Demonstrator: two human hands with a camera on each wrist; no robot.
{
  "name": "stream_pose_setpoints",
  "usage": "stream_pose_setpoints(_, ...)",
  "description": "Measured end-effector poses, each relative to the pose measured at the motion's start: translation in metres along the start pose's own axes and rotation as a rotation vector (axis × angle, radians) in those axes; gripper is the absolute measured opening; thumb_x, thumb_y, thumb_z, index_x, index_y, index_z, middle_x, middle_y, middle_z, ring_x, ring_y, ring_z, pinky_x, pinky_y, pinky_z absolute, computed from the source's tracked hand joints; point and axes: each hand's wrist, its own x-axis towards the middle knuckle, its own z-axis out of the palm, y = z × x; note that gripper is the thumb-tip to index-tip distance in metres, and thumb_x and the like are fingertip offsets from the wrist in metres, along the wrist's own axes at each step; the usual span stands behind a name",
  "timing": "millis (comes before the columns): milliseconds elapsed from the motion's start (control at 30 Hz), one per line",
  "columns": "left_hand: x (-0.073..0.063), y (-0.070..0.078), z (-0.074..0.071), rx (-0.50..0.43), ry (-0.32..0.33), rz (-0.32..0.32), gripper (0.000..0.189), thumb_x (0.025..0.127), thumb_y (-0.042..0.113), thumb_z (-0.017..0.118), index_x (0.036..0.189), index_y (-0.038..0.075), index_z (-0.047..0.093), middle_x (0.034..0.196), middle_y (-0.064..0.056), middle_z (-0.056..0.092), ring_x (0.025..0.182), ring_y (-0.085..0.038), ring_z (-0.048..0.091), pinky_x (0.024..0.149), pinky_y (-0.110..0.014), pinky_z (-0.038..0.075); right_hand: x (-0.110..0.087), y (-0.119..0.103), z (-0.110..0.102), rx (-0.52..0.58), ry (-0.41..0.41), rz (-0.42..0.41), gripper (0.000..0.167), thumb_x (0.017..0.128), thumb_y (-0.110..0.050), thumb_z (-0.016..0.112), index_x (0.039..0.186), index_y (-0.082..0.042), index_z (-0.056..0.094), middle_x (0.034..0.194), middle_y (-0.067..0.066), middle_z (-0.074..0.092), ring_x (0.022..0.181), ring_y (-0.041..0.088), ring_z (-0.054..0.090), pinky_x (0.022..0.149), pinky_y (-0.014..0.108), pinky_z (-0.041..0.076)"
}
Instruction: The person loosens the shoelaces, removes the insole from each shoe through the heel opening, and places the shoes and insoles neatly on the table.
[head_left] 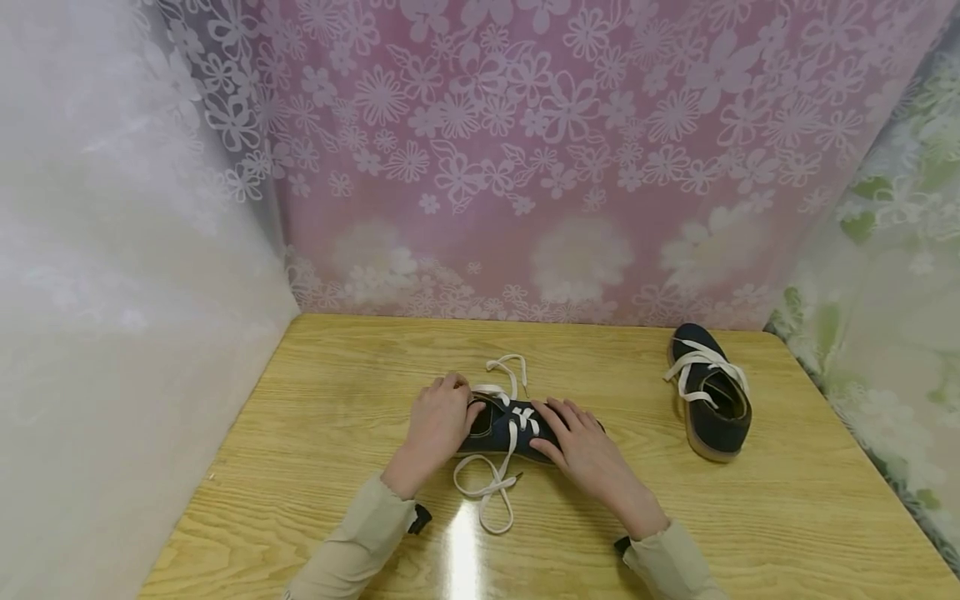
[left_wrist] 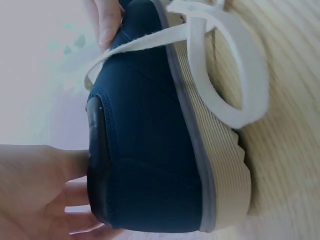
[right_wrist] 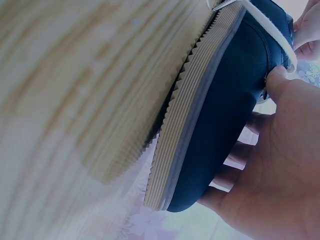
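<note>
Head: left fingers (head_left: 452, 382) hold shoe (head_left: 522, 443) at heel; right fingers (head_left: 561, 410) span toe

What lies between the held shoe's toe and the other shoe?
Only bare table separates the held shoe from the other shoe, in the head view.

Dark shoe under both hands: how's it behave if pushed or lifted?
The dark shoe probably resists sliding, since its sole has a toothed lower edge. Being thick, that sole likely flexes little. Expect the white lace to trail floppily; it lies in loose loops.
</note>
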Motion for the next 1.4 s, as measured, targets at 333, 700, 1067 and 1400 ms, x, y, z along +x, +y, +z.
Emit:
stream_pose_setpoints(333,0.001,-0.022,-0.01,-0.078,0.274,0.025,0.019,0.094,0.022,0.075,0.08,0.009,0.073,0.115,-0.011,0.065,0.092,-0.024,0.069,0.072,-0.043,0.058,-0.001,0.002,-0.001,0.01,-0.001,0.004,0.061,0.102,-0.042,0.059,0.152,-0.011,0.046,0.148,0.023,0.048,0.137,0.049,0.044,0.11,0.063,0.037)
stream_pose_setpoints(700,-0.007,-0.036,-0.021,-0.105,0.288,-0.014,0.019,0.094,0.02,0.075,0.08,0.007,0.072,0.123,-0.013,0.063,0.093,-0.027,0.069,0.072,-0.044,0.058,0.001,0.0,0.001,-0.003,-0.011,0.004,0.062,0.102,-0.045,0.058,0.152,-0.011,0.046,0.148,0.023,0.048,0.138,0.047,0.043,0.111,0.061,0.036)
stream_pose_setpoints(1067,-0.011,-0.046,-0.019,-0.087,-0.094,0.284,0.049,0.097,0.047,0.064,0.134,0.016,0.066,0.134,-0.009,0.063,0.124,-0.031,0.058,0.106,-0.053,0.044,0.0,-0.001,0.001,-0.002,0.008,0.01,0.062,0.1,-0.043,0.061,0.151,-0.01,0.048,0.147,0.023,0.049,0.136,0.048,0.045,0.11,0.062,0.037)
stream_pose_setpoints(1400,-0.015,-0.053,-0.011,-0.021,0.009,0.476,0.036,0.094,0.047,0.065,0.124,0.031,0.075,0.128,-0.007,0.066,0.117,-0.027,0.059,0.106,-0.046,0.043,0.0,-0.001,0.002,-0.002,0.011,0.004,0.061,0.101,-0.043,0.061,0.151,-0.011,0.048,0.148,0.023,0.049,0.136,0.048,0.045,0.109,0.063,0.037)
